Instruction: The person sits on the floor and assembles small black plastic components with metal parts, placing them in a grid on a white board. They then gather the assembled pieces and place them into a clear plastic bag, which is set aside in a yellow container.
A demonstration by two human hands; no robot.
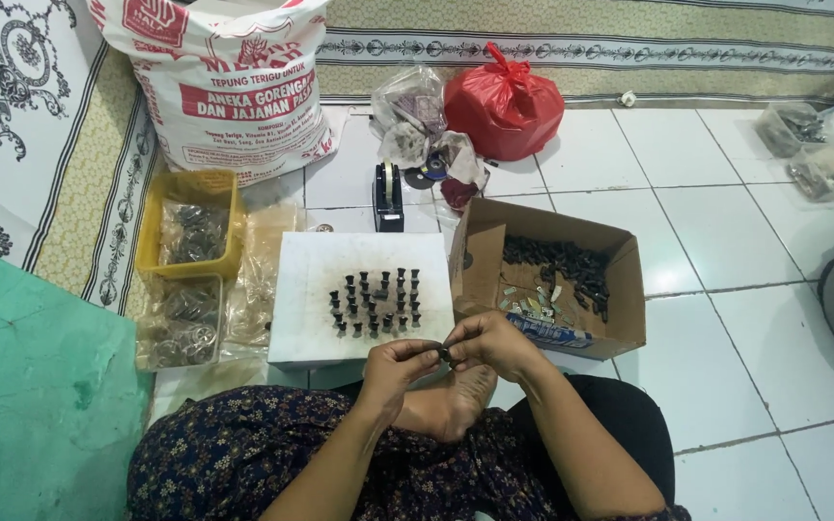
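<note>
1. A small dark part (445,356) sits pinched between your two hands, low in the middle of the scene, just above your bare foot (465,396) and just near of the white board's near edge.
2. Your left hand (396,365) has its fingertips closed together on the left side of that part.
3. Your right hand (494,342) curls over from the right, its fingers clamped on the same part, so the two hands touch around it.
4. Just beyond your hands lies the white board (301,318), with rows of small black upright pieces (376,301) standing on it.
5. To the right of the board, an open cardboard box (620,289) holds a heap of dark parts (557,262) at its far side and small pale bits near its front.
6. To the left of the board, a yellow tray (154,227) and a clear container (178,323) both hold metal rings.
7. Further off, a black tape dispenser (388,196) stands on the tile beyond the board.
8. At the far side, a large printed white sack (224,87) leans on the left, and a tied red plastic bag (504,106) sits to its right.
</note>
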